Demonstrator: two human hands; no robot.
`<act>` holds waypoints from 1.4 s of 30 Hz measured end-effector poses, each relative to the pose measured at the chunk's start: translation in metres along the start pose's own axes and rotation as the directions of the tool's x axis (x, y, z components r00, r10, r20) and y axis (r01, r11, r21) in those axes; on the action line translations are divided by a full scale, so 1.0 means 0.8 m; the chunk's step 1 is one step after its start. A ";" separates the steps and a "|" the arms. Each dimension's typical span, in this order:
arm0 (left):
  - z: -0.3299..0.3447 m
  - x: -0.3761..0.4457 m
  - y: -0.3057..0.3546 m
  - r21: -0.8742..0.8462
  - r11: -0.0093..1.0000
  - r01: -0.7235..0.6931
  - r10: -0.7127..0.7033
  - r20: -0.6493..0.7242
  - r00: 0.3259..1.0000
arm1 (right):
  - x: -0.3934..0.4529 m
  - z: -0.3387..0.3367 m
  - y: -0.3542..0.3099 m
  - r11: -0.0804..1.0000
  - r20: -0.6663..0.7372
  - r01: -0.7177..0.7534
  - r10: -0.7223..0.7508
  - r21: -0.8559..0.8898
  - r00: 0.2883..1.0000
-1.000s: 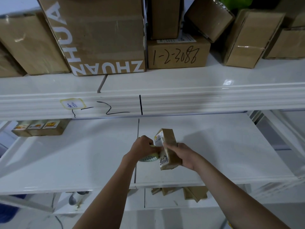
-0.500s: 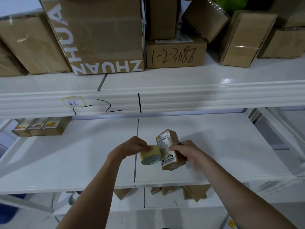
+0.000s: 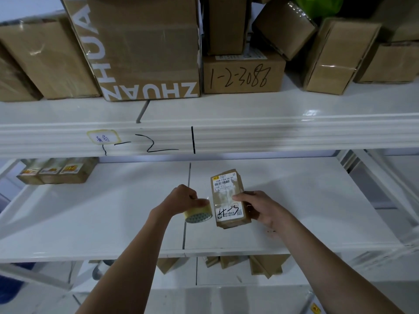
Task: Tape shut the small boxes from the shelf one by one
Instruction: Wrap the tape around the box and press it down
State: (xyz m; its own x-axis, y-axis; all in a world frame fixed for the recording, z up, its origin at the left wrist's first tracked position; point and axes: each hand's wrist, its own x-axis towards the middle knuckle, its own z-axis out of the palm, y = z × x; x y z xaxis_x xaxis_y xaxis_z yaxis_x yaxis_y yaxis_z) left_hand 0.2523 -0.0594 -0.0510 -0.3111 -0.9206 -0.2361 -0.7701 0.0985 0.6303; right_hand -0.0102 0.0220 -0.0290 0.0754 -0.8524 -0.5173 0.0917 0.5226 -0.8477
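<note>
A small brown cardboard box (image 3: 227, 196) with a white shipping label and black handwriting lies lengthwise on the white middle shelf (image 3: 113, 218). My right hand (image 3: 258, 207) grips its right side, thumb pressed on the clear tape across its top. My left hand (image 3: 183, 198) holds a roll of clear yellowish tape (image 3: 198, 214) just left of the box, fingers curled over the roll. A short stretch of tape seems to run from the roll to the box.
Three small labelled boxes (image 3: 56, 171) stand at the shelf's back left. The upper shelf carries large cartons, one marked ZHUAN (image 3: 145, 48), another with handwritten numbers (image 3: 243, 74). More brown boxes (image 3: 260, 265) sit on the shelf below.
The box has turned from standing tilted in my hands to lying flat with its label up. My left hand has drawn the tape roll away to the left of the box.
</note>
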 end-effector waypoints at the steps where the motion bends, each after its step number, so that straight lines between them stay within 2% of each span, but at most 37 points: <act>1: 0.001 0.000 0.001 -0.020 1.000 0.002 -0.002 -0.003 1.000 | 0.000 0.000 0.001 1.000 0.009 0.006 -0.006 0.017 1.000; 5: 0.005 -0.005 0.011 -0.094 0.995 -0.013 0.014 0.010 1.000 | -0.001 0.001 0.006 0.995 0.076 0.024 -0.031 0.101 0.997; 8: 0.008 -0.006 0.017 -0.154 0.987 -0.042 0.038 -0.029 0.999 | -0.001 0.001 0.008 0.983 0.144 0.000 -0.027 0.184 0.989; 12: 0.008 -0.005 0.020 -0.141 0.988 -0.063 0.057 -0.052 0.997 | 0.000 0.002 0.011 0.971 0.183 -0.067 0.025 0.231 0.983; 14: 0.009 -0.006 0.018 -0.121 0.991 -0.062 0.056 -0.052 0.997 | 0.002 0.002 0.013 0.979 0.154 -0.067 0.038 0.192 0.987; 20: 0.018 -0.008 0.030 -0.073 0.996 -0.043 0.039 -0.059 0.997 | 0.006 0.015 0.011 0.999 -0.062 -0.006 0.004 -0.033 0.998; 23: 0.021 -0.010 0.047 -0.009 0.997 -0.076 0.075 -0.075 0.994 | 0.003 0.031 0.009 0.969 -0.095 -0.010 -0.014 -0.247 0.995; 25: 0.022 -0.010 0.054 0.013 0.995 -0.096 0.096 -0.063 0.993 | 0.005 0.036 0.011 0.944 -0.132 0.000 -0.046 -0.331 0.990; 28: 0.019 -0.011 0.053 -0.007 0.995 -0.101 0.101 0.007 0.995 | 0.005 0.034 0.012 0.947 -0.182 -0.037 -0.023 -0.318 0.983; 32: 0.003 -0.017 0.038 -0.159 0.985 -0.059 0.077 0.109 0.991 | 0.004 0.018 0.015 0.943 -0.237 -0.067 -0.012 -0.326 0.971; 35: -0.005 -0.021 0.028 -0.202 0.979 -0.041 0.077 0.173 0.982 | 0.005 0.014 0.015 0.940 -0.242 -0.077 -0.007 -0.333 0.970; 38: -0.006 -0.017 0.018 -0.182 0.983 -0.039 0.067 0.150 0.986 | 0.003 0.012 0.012 0.939 -0.254 -0.084 -0.004 -0.333 0.967; 42: -0.001 -0.017 -0.003 -0.071 0.997 -0.039 0.041 0.027 0.999 | -0.001 0.008 0.001 0.931 -0.234 -0.074 -0.012 -0.357 0.972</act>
State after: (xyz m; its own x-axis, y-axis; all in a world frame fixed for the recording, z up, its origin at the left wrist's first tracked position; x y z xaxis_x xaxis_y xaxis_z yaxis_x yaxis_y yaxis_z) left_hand 0.2586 -0.0477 -0.0484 -0.3575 -0.9052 -0.2296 -0.7159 0.1078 0.6898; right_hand -0.0041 0.0233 -0.0285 -0.1601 -0.8389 -0.5202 -0.2750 0.5441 -0.7927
